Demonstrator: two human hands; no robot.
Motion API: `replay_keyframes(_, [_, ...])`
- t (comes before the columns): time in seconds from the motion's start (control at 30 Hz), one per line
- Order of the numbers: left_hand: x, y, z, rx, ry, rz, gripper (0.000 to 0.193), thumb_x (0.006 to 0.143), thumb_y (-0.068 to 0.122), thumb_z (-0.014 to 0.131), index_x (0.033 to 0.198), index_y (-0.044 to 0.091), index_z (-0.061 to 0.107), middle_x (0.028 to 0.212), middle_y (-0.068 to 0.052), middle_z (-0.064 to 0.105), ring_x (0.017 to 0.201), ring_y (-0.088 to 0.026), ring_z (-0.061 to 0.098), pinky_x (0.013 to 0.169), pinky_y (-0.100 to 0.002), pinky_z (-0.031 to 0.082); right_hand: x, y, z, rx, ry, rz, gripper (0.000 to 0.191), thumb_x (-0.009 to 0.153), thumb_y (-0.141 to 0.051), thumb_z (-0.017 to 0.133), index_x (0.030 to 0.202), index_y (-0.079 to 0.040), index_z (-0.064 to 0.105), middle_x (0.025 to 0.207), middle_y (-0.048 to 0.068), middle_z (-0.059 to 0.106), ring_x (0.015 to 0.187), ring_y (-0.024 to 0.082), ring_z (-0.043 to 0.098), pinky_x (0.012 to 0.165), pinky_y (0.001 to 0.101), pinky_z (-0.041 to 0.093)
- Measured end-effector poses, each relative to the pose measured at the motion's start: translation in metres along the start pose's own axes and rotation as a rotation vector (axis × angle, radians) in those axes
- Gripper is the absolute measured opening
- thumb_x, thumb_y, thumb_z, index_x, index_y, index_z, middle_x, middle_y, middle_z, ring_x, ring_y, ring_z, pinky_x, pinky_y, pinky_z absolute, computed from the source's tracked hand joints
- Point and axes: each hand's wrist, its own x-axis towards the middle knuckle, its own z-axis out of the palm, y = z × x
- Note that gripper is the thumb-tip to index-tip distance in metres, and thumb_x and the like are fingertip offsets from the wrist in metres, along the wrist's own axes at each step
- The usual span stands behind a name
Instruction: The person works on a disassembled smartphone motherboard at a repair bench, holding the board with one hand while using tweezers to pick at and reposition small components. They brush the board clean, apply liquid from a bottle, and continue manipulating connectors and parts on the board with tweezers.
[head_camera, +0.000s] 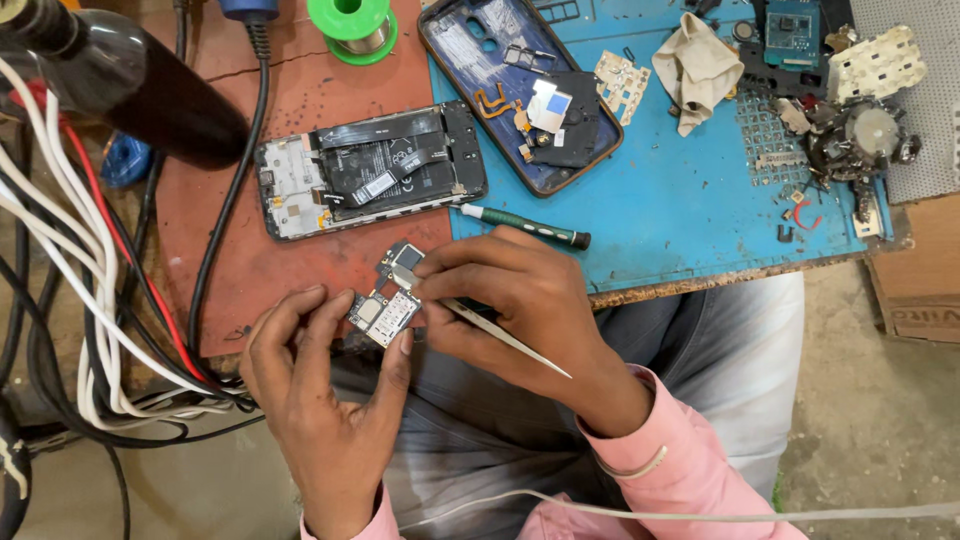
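Left hand (320, 400) pinches the small circuit board (385, 312) at the bench's near edge; right hand (520, 300) grips tweezers (500, 335), fingertips on the board. Phone (370, 170) lies opened just beyond — board already out, back cover (470, 50) off, nothing reassembled.

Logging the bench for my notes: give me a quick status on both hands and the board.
Left hand pinching small circuit board. Right hand gripping tweezers, tips at the board. Opened phone and screwdriver lie just beyond, not touching.

Blue mat (680, 210), pink sleeve (690, 470)
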Motion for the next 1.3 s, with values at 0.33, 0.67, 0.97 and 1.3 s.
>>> replay_keyframes(0.33, [-0.0014, -0.0005, -0.0017, -0.026, 0.000, -0.005, 0.047, 0.085, 0.018, 0.086, 0.127, 0.005, 0.067, 0.137, -0.010, 0.053, 0.129, -0.029, 0.048, 0.103, -0.035, 0.048, -0.0001, -0.0007, 0.0030, -0.011, -0.008, -0.001, 0.017, 0.080, -0.009, 0.082, 0.095, -0.009, 0.075, 0.106, 0.002, 0.076, 0.078, 0.018, 0.065, 0.070, 0.0294, 0.050])
replay_keyframes(0.67, [-0.0015, -0.0016, -0.0031, -0.001, 0.002, 0.018, 0.048, 0.085, 0.016, 0.086, 0.126, 0.004, 0.067, 0.137, -0.010, 0.053, 0.128, -0.029, 0.049, 0.102, -0.037, 0.048, -0.0003, -0.0023, 0.0028, 0.025, -0.002, -0.003, 0.016, 0.081, -0.008, 0.080, 0.096, -0.008, 0.074, 0.107, 0.003, 0.075, 0.081, 0.018, 0.068, 0.073, 0.0300, 0.052])
replay_keyframes(0.97, [-0.0005, -0.0029, -0.0035, -0.025, 0.008, 0.032, 0.048, 0.084, 0.015, 0.086, 0.127, 0.004, 0.066, 0.136, -0.010, 0.053, 0.127, -0.028, 0.050, 0.101, -0.036, 0.049, 0.0006, -0.0049, 0.0026, 0.039, 0.001, 0.014, 0.017, 0.080, -0.009, 0.080, 0.096, -0.008, 0.073, 0.107, 0.003, 0.074, 0.083, 0.019, 0.068, 0.074, 0.0289, 0.053])
replay_keyframes(1.3, [0.0009, -0.0047, -0.0040, 0.019, 0.021, 0.067, 0.049, 0.083, 0.015, 0.087, 0.126, 0.004, 0.066, 0.135, -0.010, 0.053, 0.128, -0.029, 0.050, 0.102, -0.038, 0.048, 0.0013, -0.0041, 0.0042, 0.010, 0.003, -0.008, 0.017, 0.080, -0.008, 0.081, 0.096, -0.008, 0.074, 0.107, 0.004, 0.075, 0.085, 0.019, 0.070, 0.075, 0.0298, 0.053])
